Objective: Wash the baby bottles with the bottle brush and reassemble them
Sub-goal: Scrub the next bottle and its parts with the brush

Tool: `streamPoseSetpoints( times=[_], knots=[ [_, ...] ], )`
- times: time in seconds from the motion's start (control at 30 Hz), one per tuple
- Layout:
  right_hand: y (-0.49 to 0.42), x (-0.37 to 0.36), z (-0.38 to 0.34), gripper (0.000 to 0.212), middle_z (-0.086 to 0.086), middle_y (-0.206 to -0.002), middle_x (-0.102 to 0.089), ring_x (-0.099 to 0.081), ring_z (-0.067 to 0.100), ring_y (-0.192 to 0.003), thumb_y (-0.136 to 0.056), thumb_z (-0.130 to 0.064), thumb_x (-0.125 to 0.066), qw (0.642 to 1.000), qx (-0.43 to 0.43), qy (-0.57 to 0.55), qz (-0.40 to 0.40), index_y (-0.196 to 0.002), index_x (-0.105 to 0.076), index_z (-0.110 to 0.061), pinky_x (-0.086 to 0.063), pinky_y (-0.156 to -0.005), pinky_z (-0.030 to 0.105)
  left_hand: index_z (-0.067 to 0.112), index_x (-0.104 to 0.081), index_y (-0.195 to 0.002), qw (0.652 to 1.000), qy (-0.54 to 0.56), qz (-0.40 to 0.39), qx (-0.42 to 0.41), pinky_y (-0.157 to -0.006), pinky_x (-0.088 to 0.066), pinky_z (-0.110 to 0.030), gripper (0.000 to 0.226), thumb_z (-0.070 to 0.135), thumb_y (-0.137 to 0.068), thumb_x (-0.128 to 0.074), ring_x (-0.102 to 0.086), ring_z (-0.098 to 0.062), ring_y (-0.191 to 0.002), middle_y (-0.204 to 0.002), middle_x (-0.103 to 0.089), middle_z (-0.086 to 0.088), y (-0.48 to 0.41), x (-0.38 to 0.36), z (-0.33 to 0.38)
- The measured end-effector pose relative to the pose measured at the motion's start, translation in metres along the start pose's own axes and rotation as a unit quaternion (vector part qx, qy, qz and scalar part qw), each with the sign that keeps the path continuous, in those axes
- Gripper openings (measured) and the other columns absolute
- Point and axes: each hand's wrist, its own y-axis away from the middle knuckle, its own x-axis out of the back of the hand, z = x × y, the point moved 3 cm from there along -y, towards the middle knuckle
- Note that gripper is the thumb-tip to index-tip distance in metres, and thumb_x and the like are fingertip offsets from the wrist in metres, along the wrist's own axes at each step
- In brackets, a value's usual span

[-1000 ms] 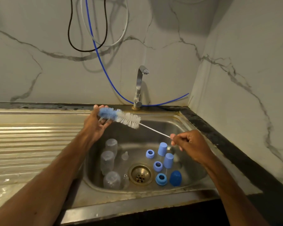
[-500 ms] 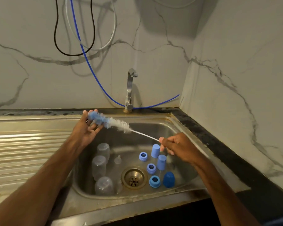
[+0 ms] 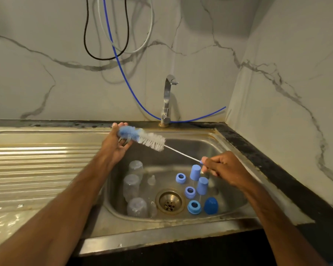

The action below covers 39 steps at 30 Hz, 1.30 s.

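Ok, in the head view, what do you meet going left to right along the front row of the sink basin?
Clear bottle → brass drain → blue ring → dark blue dome cap. The small clear piece beside the bottle is too faint to place.

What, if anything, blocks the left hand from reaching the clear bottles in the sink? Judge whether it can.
Probably yes: the clear bottles lie uncovered below the left hand, though its fingers first must leave the bottle brush.
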Motion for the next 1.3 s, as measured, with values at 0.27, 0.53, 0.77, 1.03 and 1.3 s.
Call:
streamPoseSetpoints(
  times=[0.27,0.53,0.77,1.03,1.3],
  knots=[
    [0.003,0.000,-0.004,0.011,0.001,-0.081,-0.078,-0.074,0.016,-0.074,-0.085,-0.021,-0.081,0.999,0.033,-0.038,-0.009,-0.092,-0.079,-0.013,-0.059,-0.069,0.023,0.017,-0.064,-0.120,0.999,0.026,0.028,-0.009,-0.105,-0.052,-0.041,0.029,0.038,-0.106,-0.050,-0.064,-0.023,-0.121,-0.138,-0.064,-0.005,0.000,0.003,0.002],
    [0.003,-0.008,-0.001,0.046,-0.002,-0.045,-0.042,-0.037,0.011,-0.042,-0.104,-0.036,-0.053,0.996,-0.071,-0.032,-0.048,-0.069,-0.066,-0.009,-0.034,-0.046,0.020,0.017,-0.061,-0.130,0.999,0.039,-0.001,0.012,-0.103,-0.052,-0.041,0.036,0.041,-0.106,-0.048,-0.060,-0.026,-0.127,-0.140,-0.061,-0.006,-0.003,0.002,0.001],
    [0.005,-0.004,-0.009,0.012,0.002,-0.074,-0.076,-0.070,0.013,-0.065,-0.089,-0.023,-0.077,0.999,0.035,-0.010,-0.006,-0.091,-0.077,-0.011,-0.055,-0.065,0.020,0.016,-0.059,-0.137,0.999,0.021,0.029,-0.012,-0.108,-0.050,-0.042,0.043,0.042,-0.105,-0.051,-0.061,-0.024,-0.127,-0.139,-0.062,-0.007,-0.006,0.007,0.002],
    [0.013,-0.011,-0.017,0.051,-0.001,-0.051,-0.033,-0.030,0.009,-0.045,-0.106,-0.042,-0.043,0.978,-0.115,-0.085,-0.153,-0.066,-0.061,-0.017,-0.025,-0.047,0.022,0.018,-0.065,-0.127,0.999,0.035,-0.012,-0.030,-0.103,-0.054,-0.043,0.036,0.042,-0.106,-0.046,-0.064,-0.024,-0.121,-0.133,-0.067,-0.001,-0.002,0.000,0.011],
    [0.015,0.005,-0.028,0.034,0.006,-0.065,-0.055,-0.041,0.009,-0.049,-0.103,-0.030,-0.053,0.983,-0.048,-0.163,-0.069,-0.097,-0.077,-0.006,-0.034,-0.042,0.019,0.028,-0.067,-0.108,0.981,0.153,0.096,-0.075,-0.073,-0.053,-0.022,0.024,0.046,-0.103,-0.053,-0.056,-0.006,-0.074,-0.096,-0.064,0.008,-0.001,0.015,0.032]
  ],
)
